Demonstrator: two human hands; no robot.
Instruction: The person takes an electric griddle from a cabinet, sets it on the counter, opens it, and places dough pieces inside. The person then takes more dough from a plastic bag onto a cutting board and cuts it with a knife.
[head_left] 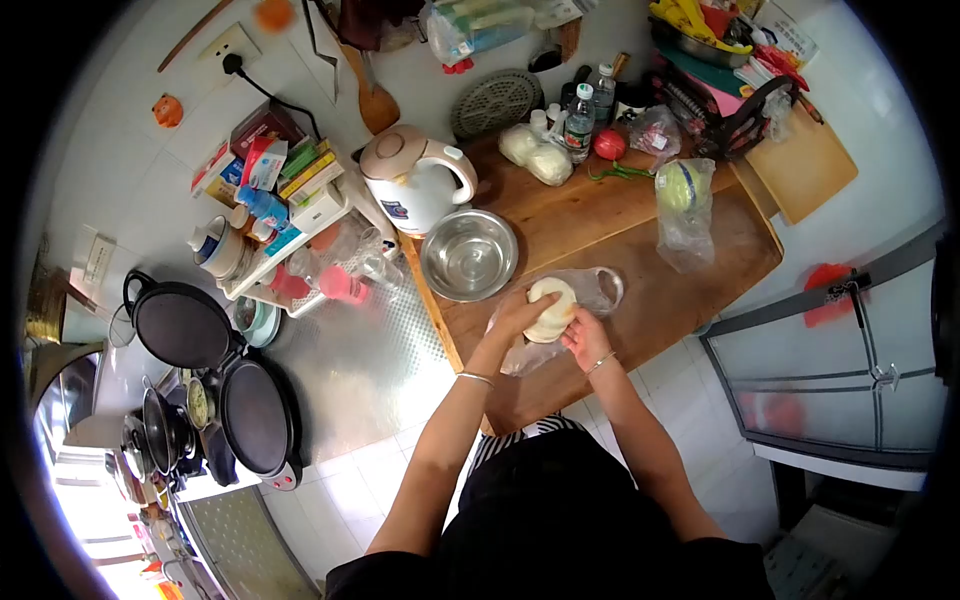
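Pale round flatbreads, seemingly more than one stacked together, are held between my two hands above the wooden table. My left hand grips their left edge, thumb and fingers closed on them. From the lower right, my right hand pinches the same breads with its fingertips. Beneath them a clear plastic bag lies spread on the wood, its handle loop to the right. A steel bowl stands just up and left of my left hand; its inside shows only shiny metal.
The wooden table carries an electric kettle, water bottles, a red tomato-like ball and a bagged green vegetable. An opened electric griddle sits left, near a crowded shelf rack.
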